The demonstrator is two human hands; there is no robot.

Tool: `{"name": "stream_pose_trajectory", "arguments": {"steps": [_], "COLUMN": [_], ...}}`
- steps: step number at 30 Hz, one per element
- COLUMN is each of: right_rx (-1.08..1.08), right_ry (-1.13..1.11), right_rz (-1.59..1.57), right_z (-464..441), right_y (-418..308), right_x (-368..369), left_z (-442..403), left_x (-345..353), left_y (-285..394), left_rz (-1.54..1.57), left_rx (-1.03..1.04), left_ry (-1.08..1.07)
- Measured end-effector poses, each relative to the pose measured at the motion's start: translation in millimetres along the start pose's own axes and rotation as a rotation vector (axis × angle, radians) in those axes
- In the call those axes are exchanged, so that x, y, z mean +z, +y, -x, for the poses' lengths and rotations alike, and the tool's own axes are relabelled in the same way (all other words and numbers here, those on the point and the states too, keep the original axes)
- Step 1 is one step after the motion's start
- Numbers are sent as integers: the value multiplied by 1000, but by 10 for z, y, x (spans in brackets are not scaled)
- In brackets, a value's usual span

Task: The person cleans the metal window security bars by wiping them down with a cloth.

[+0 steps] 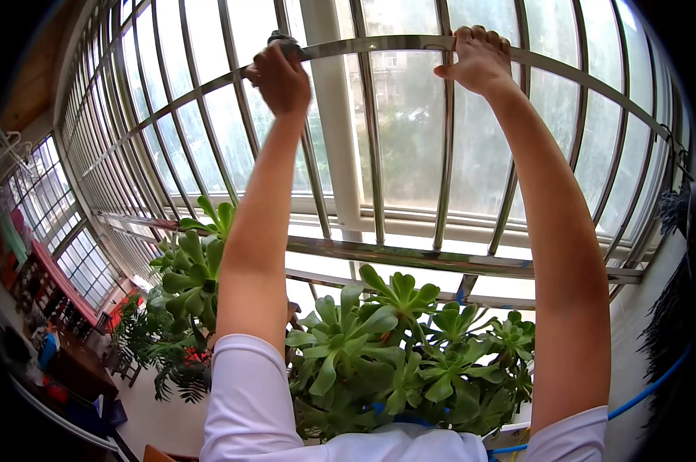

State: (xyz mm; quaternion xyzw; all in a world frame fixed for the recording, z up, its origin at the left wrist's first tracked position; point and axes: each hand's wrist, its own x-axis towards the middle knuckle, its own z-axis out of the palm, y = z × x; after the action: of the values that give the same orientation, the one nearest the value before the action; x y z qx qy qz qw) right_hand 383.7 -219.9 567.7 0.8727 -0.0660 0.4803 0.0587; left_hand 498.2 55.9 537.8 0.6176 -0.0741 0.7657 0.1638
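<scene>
Both arms reach up to a curved metal rail [378, 44] that crosses a window grille. My left hand [280, 81] is closed around a dark bunched cloth [285, 40], pressed against the rail at the upper left. Farther right, my right hand [480, 60] has its fingers hooked over the same rail, its thumb sticking out to the left. Upright metal bars [371, 146] run below and above the rail, between the two hands and to either side.
Leafy green succulents [348, 339] fill the space below my arms. Behind the bars is a hazy glass window [409, 131]. A lower rail [409, 254] spans the grille. At right are a blue hose [648, 394] and dark stringy material [671, 308]; furniture stands lower left.
</scene>
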Motion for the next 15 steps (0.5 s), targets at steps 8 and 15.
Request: {"name": "stream_pose_trajectory", "arguments": {"steps": [8,15], "right_rx": [9,10], "right_ry": [7,15], "right_rz": [25,42], "right_z": [5,24], "right_y": [-24,-22], "right_x": [24,13], "left_z": [-132,-587], "left_x": [-200,-26], "left_y": [548,522], "left_rz": [131,-90], "left_rx": [219,54], "left_ry": [-189,-706]}}
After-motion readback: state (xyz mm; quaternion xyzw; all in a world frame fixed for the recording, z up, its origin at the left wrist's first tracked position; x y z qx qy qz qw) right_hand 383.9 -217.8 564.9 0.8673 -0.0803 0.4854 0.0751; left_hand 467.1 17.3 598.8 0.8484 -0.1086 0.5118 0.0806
